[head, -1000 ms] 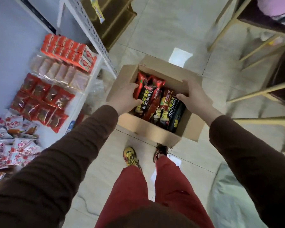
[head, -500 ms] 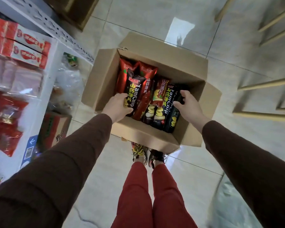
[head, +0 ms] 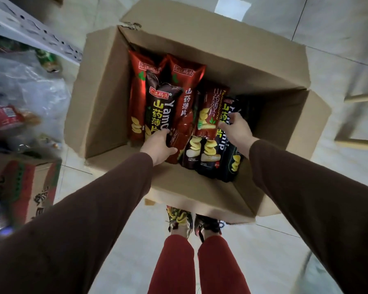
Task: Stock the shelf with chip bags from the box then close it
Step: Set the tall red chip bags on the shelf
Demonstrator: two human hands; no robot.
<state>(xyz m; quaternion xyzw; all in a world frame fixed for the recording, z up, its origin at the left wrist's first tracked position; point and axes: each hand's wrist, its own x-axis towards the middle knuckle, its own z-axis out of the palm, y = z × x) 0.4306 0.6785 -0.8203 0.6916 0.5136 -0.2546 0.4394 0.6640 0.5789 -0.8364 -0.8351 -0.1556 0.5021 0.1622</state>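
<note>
1. Head view, the box: an open cardboard box [head: 106,98] sits on the tiled floor [head: 338,24] just beyond the person's shoes [head: 194,221], all four flaps folded outward. The chip bags lie inside, packed side by side toward the middle and right, with bare cardboard showing along the box's left side.
2. Head view, left hand: the left hand [head: 157,145] reaches in at the near end and its fingers curl round the bottom of the dark brown chip bag [head: 159,107], which lies on top of two red chip bags [head: 187,81].
3. Head view, right hand: the right hand [head: 235,129] has its fingers curled over the black chip bag [head: 229,158] at the right of the row; whether they close fully under it I cannot tell, as the hand hides the contact.
4. Head view, surroundings: the white shelf [head: 30,30] stands at the far left, with a clear plastic bag [head: 38,88] and a printed carton [head: 23,187] on the floor below it.
5. Risks, as I judge them: the bags overlap, so lifting two at once may drag neighbours out. Gripping glossy film by one end may let a bag slip, and squeezing could crush the chips. The near flap may also catch a sleeve.
</note>
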